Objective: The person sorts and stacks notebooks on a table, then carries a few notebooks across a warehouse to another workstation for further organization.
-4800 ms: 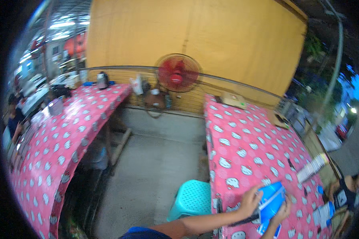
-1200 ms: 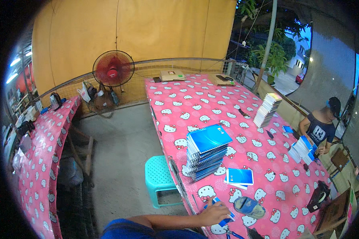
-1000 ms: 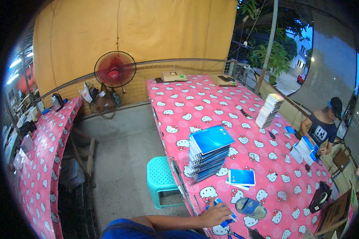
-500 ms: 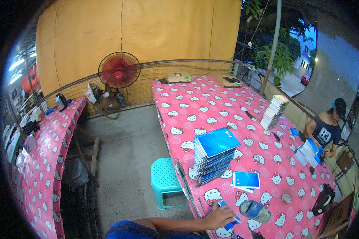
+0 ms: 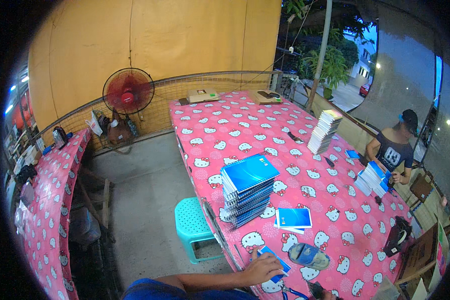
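The left hand (image 5: 262, 268) lies palm down across a glossy blue-covered paper booklet (image 5: 278, 257), fingers bent over it; I cannot tell whether they pinch it or merely press it flat. The right hand does not show. The booklet rests at the near end of a long table (image 5: 220, 135) spread with pink cloth printed with white cat faces. It looks light and thin, probably bendable, its sheen perhaps slippery; a hold along opposite edges should suit it better than a corner, which might crease. Just right of it sits a rounded blue-and-tan object (image 5: 309, 256) I cannot identify, and below, blue-handled pliers (image 5: 293, 293) crowd that side. The table's left edge runs near the hand, above a teal perforated plastic stool (image 5: 191, 220). Farther off, patterned cloth separates the booklet from a flat blue-and-white pair of booklets (image 5: 293, 218) and a tall stack of blue spiral-bound notebooks (image 5: 250, 187), leaving more room for sliding upward-right, between the pair and the rounded object, than leftward.
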Motion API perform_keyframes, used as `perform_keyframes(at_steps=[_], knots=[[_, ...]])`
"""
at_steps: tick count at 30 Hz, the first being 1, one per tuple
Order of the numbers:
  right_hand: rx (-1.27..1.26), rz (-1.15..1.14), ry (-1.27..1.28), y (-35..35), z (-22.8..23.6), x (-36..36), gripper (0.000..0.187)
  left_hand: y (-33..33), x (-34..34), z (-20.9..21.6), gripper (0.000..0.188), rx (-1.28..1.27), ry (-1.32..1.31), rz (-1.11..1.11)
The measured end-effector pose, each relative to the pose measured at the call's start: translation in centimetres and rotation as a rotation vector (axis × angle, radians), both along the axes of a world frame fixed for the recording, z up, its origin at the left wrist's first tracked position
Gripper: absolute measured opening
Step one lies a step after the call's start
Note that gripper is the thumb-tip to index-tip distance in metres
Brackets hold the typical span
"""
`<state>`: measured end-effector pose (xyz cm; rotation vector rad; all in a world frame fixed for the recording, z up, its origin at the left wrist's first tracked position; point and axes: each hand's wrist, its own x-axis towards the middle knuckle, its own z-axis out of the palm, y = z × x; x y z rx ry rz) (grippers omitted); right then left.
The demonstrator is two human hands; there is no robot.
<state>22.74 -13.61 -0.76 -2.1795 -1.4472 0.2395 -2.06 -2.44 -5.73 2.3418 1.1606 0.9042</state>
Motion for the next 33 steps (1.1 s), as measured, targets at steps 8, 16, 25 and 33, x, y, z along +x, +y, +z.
perform_keyframes(at_steps=[8, 16, 25, 33], knots=[[0.175, 0.356, 0.290, 4.8, 0.7, -5.6, 0.032, -0.3, 0.4, 0.4, 0.022, 0.017, 0.066, 0.044], [0.112, 0.406, 0.367, 6.4, -2.9, -5.5, 0.028, -0.5, 0.2, 1.0, 0.030, -0.076, -0.033, 0.041], [0.083, 0.281, 0.660, 7.2, -4.3, -5.5, 0.022, -0.3, 0.5, 0.0, 0.026, -0.007, -0.047, 0.029], [-0.221, 0.349, 0.719, 7.4, -3.5, -4.1, 0.022, -0.2, 0.0, 1.1, 0.025, -0.010, -0.050, -0.011]])
